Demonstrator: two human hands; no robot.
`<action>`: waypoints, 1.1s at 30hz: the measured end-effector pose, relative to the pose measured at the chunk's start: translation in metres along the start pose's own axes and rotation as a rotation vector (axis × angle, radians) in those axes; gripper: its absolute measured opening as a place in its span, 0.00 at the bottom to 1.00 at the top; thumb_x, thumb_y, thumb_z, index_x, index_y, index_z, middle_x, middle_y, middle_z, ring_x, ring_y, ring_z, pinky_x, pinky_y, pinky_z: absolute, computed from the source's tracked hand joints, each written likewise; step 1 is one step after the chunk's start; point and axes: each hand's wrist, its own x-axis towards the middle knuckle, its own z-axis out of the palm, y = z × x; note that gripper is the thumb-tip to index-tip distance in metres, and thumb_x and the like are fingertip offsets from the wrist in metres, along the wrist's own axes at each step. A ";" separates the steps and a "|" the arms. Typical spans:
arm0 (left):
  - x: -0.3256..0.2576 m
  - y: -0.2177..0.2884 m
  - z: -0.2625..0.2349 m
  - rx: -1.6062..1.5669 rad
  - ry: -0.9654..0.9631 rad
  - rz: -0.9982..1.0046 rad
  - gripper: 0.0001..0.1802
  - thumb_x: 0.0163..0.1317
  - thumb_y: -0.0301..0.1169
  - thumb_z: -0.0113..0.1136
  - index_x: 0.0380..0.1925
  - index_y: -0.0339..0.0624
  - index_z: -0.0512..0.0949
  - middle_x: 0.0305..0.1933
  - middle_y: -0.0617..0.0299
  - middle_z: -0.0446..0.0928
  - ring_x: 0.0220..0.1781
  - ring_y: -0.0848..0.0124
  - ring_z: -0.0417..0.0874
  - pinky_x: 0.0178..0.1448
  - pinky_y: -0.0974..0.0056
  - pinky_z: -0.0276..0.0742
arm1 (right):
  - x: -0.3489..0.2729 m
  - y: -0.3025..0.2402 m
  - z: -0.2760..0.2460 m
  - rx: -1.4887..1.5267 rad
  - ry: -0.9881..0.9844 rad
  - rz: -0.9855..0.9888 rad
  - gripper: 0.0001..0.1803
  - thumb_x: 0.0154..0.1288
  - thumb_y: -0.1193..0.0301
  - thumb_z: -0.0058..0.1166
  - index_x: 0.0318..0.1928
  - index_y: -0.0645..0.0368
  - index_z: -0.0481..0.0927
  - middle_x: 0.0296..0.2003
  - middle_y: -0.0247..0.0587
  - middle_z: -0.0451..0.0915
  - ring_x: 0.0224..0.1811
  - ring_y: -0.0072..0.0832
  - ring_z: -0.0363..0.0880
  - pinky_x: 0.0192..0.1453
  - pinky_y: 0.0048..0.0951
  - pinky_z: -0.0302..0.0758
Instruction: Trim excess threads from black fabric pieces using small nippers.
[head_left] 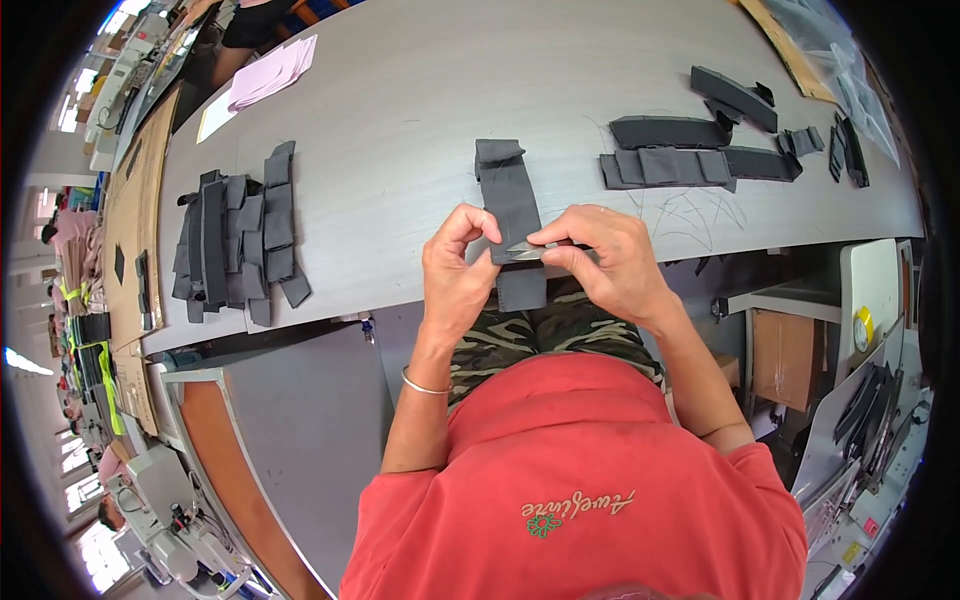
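Note:
A dark grey fabric strip point(514, 200) lies across the table's front edge, its far end folded over and its near end hanging toward my lap. My left hand point(459, 268) pinches the strip's left edge between thumb and fingertips. From the other side comes my right hand point(608, 262), closed around small silver thread snips point(524, 250). Their pointed blades lie over the fabric close to my left fingertips. Whether the blades touch a thread is too small to tell.
Stacked grey fabric pieces point(240, 240) lie on the table's left. More dark pieces point(670, 165) are at the right, with loose threads point(690, 212) before them. Pink sheets point(272, 72) rest at the far left, near another person's arm point(232, 65). A cardboard box point(785, 357) sits under the table.

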 end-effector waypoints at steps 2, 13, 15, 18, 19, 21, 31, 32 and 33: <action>-0.001 0.000 0.001 0.007 0.009 -0.005 0.08 0.52 0.16 0.56 0.27 0.40 0.69 0.30 0.70 0.69 0.36 0.81 0.71 0.45 0.74 0.68 | 0.000 0.000 0.001 -0.010 -0.009 -0.006 0.07 0.52 0.79 0.56 0.34 0.61 0.82 0.26 0.41 0.79 0.27 0.34 0.75 0.33 0.29 0.70; -0.004 0.002 0.003 0.177 -0.066 0.038 0.08 0.52 0.16 0.57 0.28 0.39 0.70 0.31 0.68 0.72 0.39 0.79 0.73 0.47 0.73 0.69 | 0.007 0.014 0.001 0.501 -0.119 0.489 0.13 0.60 0.75 0.59 0.46 0.58 0.79 0.37 0.24 0.74 0.34 0.12 0.66 0.37 0.18 0.65; -0.003 0.002 0.008 0.236 -0.076 0.040 0.07 0.52 0.17 0.57 0.28 0.38 0.70 0.30 0.65 0.75 0.39 0.76 0.76 0.50 0.71 0.71 | 0.003 0.009 0.002 0.466 -0.082 0.428 0.10 0.60 0.76 0.59 0.43 0.59 0.79 0.34 0.25 0.75 0.33 0.13 0.68 0.36 0.18 0.67; -0.004 -0.004 0.006 0.242 0.161 0.068 0.08 0.51 0.18 0.61 0.29 0.39 0.72 0.34 0.62 0.78 0.41 0.73 0.78 0.52 0.70 0.70 | -0.004 -0.015 0.003 0.447 -0.050 0.286 0.05 0.55 0.83 0.56 0.33 0.63 0.79 0.28 0.34 0.79 0.29 0.17 0.75 0.32 0.20 0.71; 0.000 -0.006 0.005 0.165 0.222 0.031 0.09 0.51 0.19 0.62 0.31 0.39 0.73 0.36 0.62 0.78 0.41 0.72 0.78 0.53 0.70 0.70 | -0.006 -0.015 0.005 0.448 -0.049 0.285 0.05 0.55 0.83 0.56 0.33 0.63 0.79 0.28 0.34 0.79 0.29 0.17 0.75 0.32 0.20 0.71; 0.003 -0.016 0.000 0.089 0.280 -0.006 0.09 0.52 0.20 0.63 0.33 0.39 0.74 0.38 0.61 0.79 0.42 0.72 0.78 0.53 0.70 0.70 | -0.009 -0.011 0.011 0.198 -0.030 0.103 0.10 0.50 0.87 0.53 0.34 0.62 0.80 0.27 0.37 0.79 0.28 0.23 0.77 0.32 0.21 0.72; -0.001 0.006 0.012 -0.666 0.096 -0.287 0.12 0.63 0.25 0.57 0.46 0.36 0.75 0.42 0.65 0.77 0.40 0.80 0.76 0.43 0.72 0.72 | -0.013 0.003 0.016 0.188 -0.002 0.174 0.12 0.49 0.84 0.56 0.35 0.59 0.81 0.27 0.38 0.78 0.27 0.27 0.77 0.33 0.26 0.73; -0.002 0.011 0.015 -0.775 0.118 -0.258 0.11 0.64 0.24 0.56 0.46 0.36 0.74 0.42 0.65 0.77 0.39 0.81 0.76 0.40 0.74 0.72 | -0.013 0.003 0.014 0.188 -0.003 0.174 0.12 0.49 0.84 0.56 0.35 0.59 0.81 0.27 0.38 0.78 0.27 0.27 0.77 0.33 0.26 0.73; -0.003 0.006 0.013 -0.775 0.119 -0.258 0.11 0.64 0.24 0.56 0.46 0.36 0.74 0.42 0.65 0.77 0.39 0.81 0.76 0.40 0.74 0.72 | -0.013 0.002 0.012 0.171 -0.058 0.171 0.11 0.51 0.83 0.57 0.37 0.59 0.81 0.27 0.37 0.78 0.28 0.25 0.76 0.34 0.25 0.73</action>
